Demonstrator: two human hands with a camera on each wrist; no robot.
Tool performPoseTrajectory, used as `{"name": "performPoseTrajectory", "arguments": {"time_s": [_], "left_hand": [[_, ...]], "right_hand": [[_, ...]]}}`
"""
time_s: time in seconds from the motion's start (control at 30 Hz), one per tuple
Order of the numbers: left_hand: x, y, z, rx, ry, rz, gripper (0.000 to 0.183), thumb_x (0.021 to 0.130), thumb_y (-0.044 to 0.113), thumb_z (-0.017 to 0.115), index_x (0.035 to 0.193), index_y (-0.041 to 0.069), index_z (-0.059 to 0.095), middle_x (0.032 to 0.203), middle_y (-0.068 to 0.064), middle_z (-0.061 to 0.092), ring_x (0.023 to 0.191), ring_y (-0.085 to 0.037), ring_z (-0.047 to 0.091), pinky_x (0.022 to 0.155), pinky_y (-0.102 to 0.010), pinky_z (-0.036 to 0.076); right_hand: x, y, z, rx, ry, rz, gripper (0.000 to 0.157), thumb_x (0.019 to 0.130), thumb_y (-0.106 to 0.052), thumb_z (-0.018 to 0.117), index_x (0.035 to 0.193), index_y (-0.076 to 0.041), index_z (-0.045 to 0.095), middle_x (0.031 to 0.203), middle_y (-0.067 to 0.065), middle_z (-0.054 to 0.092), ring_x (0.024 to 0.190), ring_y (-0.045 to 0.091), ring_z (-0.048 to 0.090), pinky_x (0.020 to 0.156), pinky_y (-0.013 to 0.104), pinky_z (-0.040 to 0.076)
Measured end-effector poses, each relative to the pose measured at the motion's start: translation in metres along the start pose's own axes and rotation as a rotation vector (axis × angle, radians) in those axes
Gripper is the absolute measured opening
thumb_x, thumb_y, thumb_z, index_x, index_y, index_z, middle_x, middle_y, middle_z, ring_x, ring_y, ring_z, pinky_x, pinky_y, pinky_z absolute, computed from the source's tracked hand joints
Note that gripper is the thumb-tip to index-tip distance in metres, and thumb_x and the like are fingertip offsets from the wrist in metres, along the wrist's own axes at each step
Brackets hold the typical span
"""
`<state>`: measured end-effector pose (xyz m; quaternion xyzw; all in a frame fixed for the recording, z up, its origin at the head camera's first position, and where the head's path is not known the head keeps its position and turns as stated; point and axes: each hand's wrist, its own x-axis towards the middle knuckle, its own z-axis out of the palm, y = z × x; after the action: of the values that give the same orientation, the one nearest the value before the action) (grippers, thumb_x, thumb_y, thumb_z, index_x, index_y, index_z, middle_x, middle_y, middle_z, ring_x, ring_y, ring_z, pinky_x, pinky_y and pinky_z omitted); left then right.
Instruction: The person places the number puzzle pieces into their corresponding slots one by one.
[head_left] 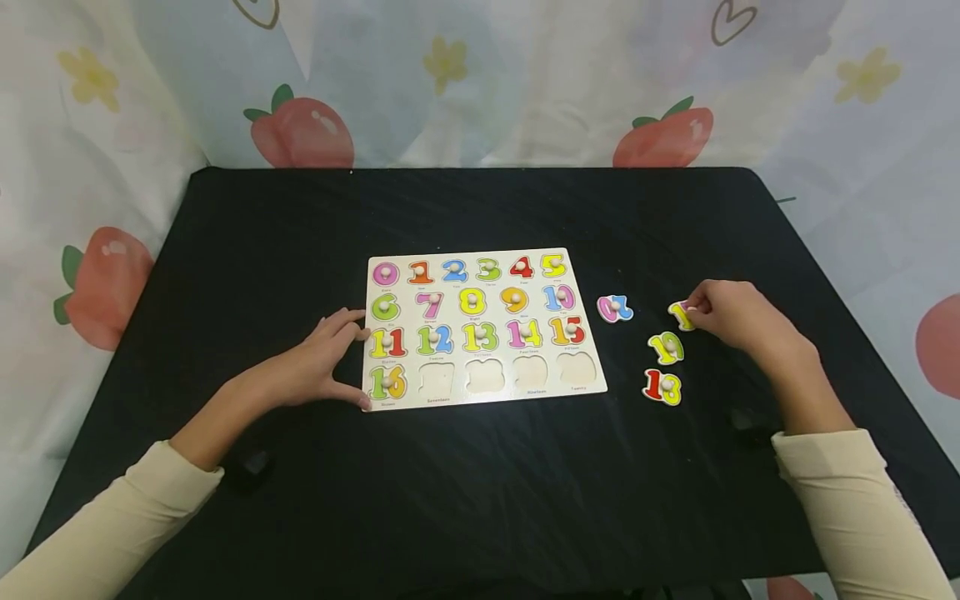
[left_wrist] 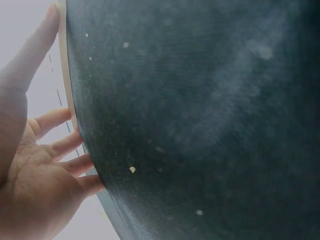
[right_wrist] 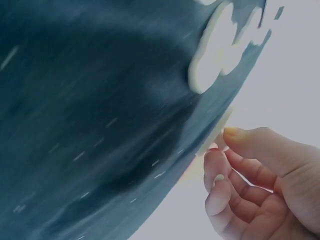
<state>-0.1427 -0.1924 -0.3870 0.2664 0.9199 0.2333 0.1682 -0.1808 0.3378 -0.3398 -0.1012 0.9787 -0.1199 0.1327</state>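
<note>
A wooden number puzzle board (head_left: 459,379) lies on the black table, its upper rows filled with knobbed number pieces and several bare recesses in the bottom row. My left hand (head_left: 315,358) touches the board's left edge, thumb at the near corner and fingers spread farther up. To the right of the board, my right hand (head_left: 742,317) pinches a number piece (head_left: 679,315) with a yellow 1; its other digit, purple, is partly hidden by fingers. Nearby lie a yellow-green 19 piece (head_left: 666,348), a red-and-yellow 18 piece (head_left: 662,387) and a pink-and-blue 20 piece (head_left: 615,308), turned around.
The black table (head_left: 480,500) extends around the board on all sides. Behind it hangs a pale curtain (head_left: 525,83) printed with peaches, flowers and hearts. In the right wrist view, pale loose pieces (right_wrist: 212,50) lie beyond the hand.
</note>
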Motion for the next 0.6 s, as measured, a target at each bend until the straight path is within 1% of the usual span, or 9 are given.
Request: {"name": "performPoseTrajectory", "arguments": {"time_s": [0.17,0.33,0.4,0.53,0.6], "left_hand": [[0.0,0.0,0.0,0.001,0.002,0.002,0.092,0.063,0.042,0.086,0.129,-0.001,0.04,0.148,-0.02,0.019,0.135,-0.037,0.014,0.104,-0.054,0.028],[0.001,0.001,-0.001,0.003,-0.002,-0.008,0.092,0.063,0.043,0.085,0.13,-0.001,0.04,0.148,-0.02,0.018,0.136,-0.039,0.012,0.105,-0.056,0.025],[0.001,0.001,-0.001,0.005,-0.007,-0.014,0.092,0.063,0.043,0.085,0.13,-0.001,0.04,0.149,-0.02,0.018,0.137,-0.04,0.009,0.105,-0.057,0.023],[0.001,0.001,-0.001,0.005,-0.006,-0.009,0.093,0.063,0.044,0.085,0.13,-0.001,0.04,0.148,-0.02,0.018,0.136,-0.039,0.011,0.105,-0.056,0.024],[0.0,0.0,0.0,0.003,-0.008,-0.006,0.093,0.063,0.044,0.085,0.13,-0.001,0.04,0.148,-0.02,0.018,0.136,-0.039,0.011,0.106,-0.056,0.022]], "right_hand": [[0.003,-0.028,0.001,0.001,-0.029,-0.029,0.018,0.09,-0.007,0.057,0.098,0.009,0.062,0.082,0.011,0.061,0.067,0.022,0.051,0.06,0.037,0.046],[0.005,-0.056,0.005,0.013,-0.056,-0.067,0.016,0.089,-0.008,0.059,0.095,0.006,0.064,0.077,0.006,0.06,0.064,0.019,0.052,0.058,0.033,0.047],[0.006,-0.067,0.007,0.015,-0.065,-0.082,0.014,0.088,-0.008,0.06,0.094,0.005,0.064,0.075,0.005,0.059,0.062,0.018,0.052,0.057,0.032,0.046],[0.011,-0.086,0.012,0.006,-0.086,-0.104,0.013,0.087,-0.009,0.062,0.092,0.003,0.065,0.073,0.004,0.057,0.063,0.018,0.051,0.056,0.031,0.044],[0.013,-0.095,0.015,-0.001,-0.101,-0.116,0.011,0.087,-0.009,0.063,0.091,0.001,0.065,0.071,0.003,0.055,0.062,0.018,0.05,0.055,0.03,0.043]]}}
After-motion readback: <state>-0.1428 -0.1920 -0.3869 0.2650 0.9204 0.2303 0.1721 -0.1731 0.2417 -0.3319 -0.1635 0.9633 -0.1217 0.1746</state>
